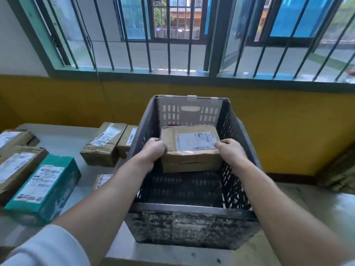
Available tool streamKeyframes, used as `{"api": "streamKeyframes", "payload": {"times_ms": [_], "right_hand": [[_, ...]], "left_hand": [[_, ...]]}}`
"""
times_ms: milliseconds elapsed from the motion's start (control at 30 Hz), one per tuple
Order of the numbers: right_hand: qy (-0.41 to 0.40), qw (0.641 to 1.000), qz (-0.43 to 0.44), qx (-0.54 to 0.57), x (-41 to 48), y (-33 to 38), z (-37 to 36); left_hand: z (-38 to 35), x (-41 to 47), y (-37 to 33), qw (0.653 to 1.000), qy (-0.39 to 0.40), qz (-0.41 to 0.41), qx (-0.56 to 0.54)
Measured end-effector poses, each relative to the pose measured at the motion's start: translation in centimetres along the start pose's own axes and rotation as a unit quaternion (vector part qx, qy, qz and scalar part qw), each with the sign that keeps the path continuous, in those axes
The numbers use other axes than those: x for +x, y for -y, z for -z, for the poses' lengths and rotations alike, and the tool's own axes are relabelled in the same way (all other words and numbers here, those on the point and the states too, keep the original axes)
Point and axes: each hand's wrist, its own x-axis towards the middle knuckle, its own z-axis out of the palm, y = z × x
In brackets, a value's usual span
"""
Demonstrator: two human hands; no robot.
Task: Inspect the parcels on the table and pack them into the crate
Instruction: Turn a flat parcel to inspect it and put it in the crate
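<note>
Far left of the frame, an upper brown parcel (11,138) and a lower brown parcel (17,167) lie on the grey table (63,143), labels up. Just right of them is a teal parcel (44,187), label up too. Moving toward the middle, a crumpled parcel (103,144) and a narrow parcel (127,140) sit side by side, just beside the left wall of the crate. A small parcel (101,180) peeks out from behind the left forearm.

Centre frame, the dark slotted crate (192,210) stands on the table. The left hand (153,150) grips the left end of a labelled cardboard parcel (190,148), fingers curled over its top edge. That parcel is level, label up, inside the crate near the far wall. Can't tell if it's touching the bottom. The right hand (229,150) grips the right end the same way, fingertips on the label's edge.
</note>
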Motion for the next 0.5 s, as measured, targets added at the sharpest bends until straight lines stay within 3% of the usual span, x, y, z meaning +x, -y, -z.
{"api": "streamKeyframes", "payload": {"times_ms": [167, 333, 500], "right_hand": [[0.057, 0.991, -0.051, -0.109, 1.9, -1.5, -0.9], [0.104, 0.979, -0.123, -0.128, 3.5, -2.7, -1.9], [0.115, 0.973, -0.137, -0.148, 5.0, -3.2, -2.8]], "left_hand": [[-1.1, 1.7, 1.5, 0.996, -0.003, 0.053, 0.069], [-1.7, 3.4, 2.2, 0.988, 0.005, 0.085, 0.127], [-2.4, 5.8, 3.1, 0.984, 0.014, 0.112, 0.139]]}}
